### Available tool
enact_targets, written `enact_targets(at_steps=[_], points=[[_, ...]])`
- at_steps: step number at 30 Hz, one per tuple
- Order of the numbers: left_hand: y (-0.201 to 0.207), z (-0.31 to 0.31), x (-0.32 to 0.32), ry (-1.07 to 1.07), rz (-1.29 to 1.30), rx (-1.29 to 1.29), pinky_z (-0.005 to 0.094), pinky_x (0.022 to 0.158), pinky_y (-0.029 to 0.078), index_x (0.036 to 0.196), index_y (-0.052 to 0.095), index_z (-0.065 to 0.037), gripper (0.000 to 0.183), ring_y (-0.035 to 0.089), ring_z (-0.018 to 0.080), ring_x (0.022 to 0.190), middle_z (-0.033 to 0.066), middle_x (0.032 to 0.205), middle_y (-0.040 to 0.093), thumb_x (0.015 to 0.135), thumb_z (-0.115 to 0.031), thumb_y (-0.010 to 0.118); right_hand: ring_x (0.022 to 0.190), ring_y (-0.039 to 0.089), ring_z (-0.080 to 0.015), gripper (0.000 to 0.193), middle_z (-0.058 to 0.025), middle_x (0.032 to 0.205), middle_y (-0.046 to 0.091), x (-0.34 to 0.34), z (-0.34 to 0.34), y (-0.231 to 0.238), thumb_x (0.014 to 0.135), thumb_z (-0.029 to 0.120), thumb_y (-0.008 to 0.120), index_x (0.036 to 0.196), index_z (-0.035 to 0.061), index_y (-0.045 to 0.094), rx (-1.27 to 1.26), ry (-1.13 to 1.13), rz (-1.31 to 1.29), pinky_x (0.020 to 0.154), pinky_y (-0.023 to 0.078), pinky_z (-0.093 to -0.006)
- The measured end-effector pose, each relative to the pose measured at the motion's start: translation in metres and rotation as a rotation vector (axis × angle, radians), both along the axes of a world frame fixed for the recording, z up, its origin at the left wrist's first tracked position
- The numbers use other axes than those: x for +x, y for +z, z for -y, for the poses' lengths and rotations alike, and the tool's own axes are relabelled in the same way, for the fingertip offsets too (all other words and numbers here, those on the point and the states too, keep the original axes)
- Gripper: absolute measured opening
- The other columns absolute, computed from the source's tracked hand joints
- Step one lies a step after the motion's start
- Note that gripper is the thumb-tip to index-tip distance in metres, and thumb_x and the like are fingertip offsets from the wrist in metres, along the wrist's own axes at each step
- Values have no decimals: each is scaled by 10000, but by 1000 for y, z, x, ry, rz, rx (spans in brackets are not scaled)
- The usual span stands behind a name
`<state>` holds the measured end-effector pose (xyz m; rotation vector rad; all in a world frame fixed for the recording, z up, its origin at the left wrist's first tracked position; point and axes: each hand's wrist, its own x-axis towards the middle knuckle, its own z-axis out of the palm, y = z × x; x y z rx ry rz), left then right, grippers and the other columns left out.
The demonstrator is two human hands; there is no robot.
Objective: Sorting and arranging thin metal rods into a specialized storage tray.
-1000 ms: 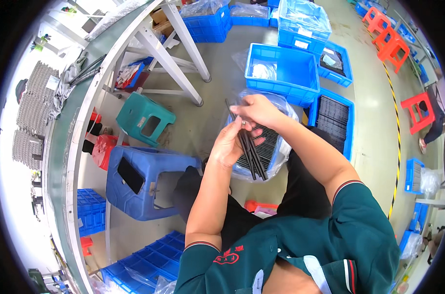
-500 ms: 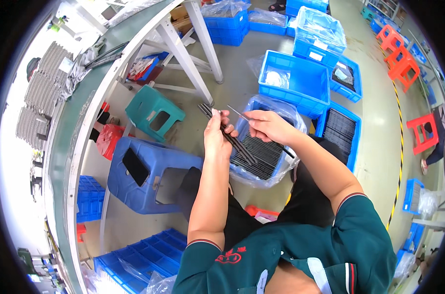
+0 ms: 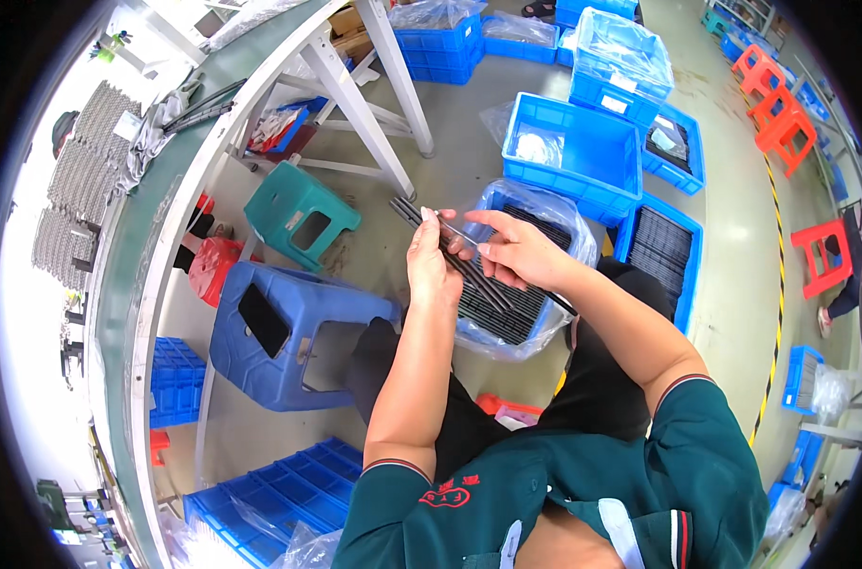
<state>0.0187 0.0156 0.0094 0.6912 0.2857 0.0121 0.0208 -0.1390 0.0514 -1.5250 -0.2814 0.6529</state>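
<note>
Several thin dark rods (image 3: pixel 475 275) lie slantwise in my left hand (image 3: pixel 435 256), which is closed round them. My right hand (image 3: pixel 521 248) is close beside it, thumb and fingers pinching one slim rod (image 3: pixel 462 234) whose lighter end points at my left fingers. The far end of that rod seems to show below my right hand. Under both hands is a blue crate lined with clear plastic (image 3: pixel 583 237), holding rows of similar dark rods (image 3: pixel 507 318).
A blue stool (image 3: pixel 307 303) with a black phone (image 3: pixel 262 321) on it is at my left, a green stool (image 3: pixel 298 213) beyond. An open blue crate (image 3: pixel 583 180) and a crate of dark rods (image 3: pixel 660 251) stand ahead right. A white-framed workbench (image 3: pixel 165 266) runs along the left.
My right hand has moved in against my left, and its rod's tip has come down to the left fingers. The left hand with its rods has shifted slightly right.
</note>
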Motion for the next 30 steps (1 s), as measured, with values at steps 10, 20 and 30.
enact_targets(at_steps=[10, 20, 30], points=[[1, 18, -5, -21, 84, 183, 212, 482, 326, 892, 574, -34, 287, 393, 75, 529, -16, 634, 446, 942, -307, 499, 421, 455, -93, 530, -81, 679, 549, 2, -9, -5, 854, 33, 471, 1360, 45, 314, 243, -123, -80, 358, 335, -215], [13, 22, -14, -96, 67, 86, 253, 346, 308, 735, 495, -68, 313, 358, 105, 391, -9, 525, 398, 954, -288, 461, 582, 580, -154, 499, -107, 790, 600, 15, -14, -5, 933, 252, 502, 1341, 23, 329, 248, -81, -229, 486, 483, -279], [-3, 23, -11, -275, -106, 87, 225, 427, 283, 762, 518, -84, 309, 338, 71, 480, -35, 637, 441, 921, -349, 526, 528, 443, -56, 276, 4, 651, 552, 47, -9, -28, 864, 284, 611, 825, 11, 611, 224, -116, -182, 466, 331, -203]])
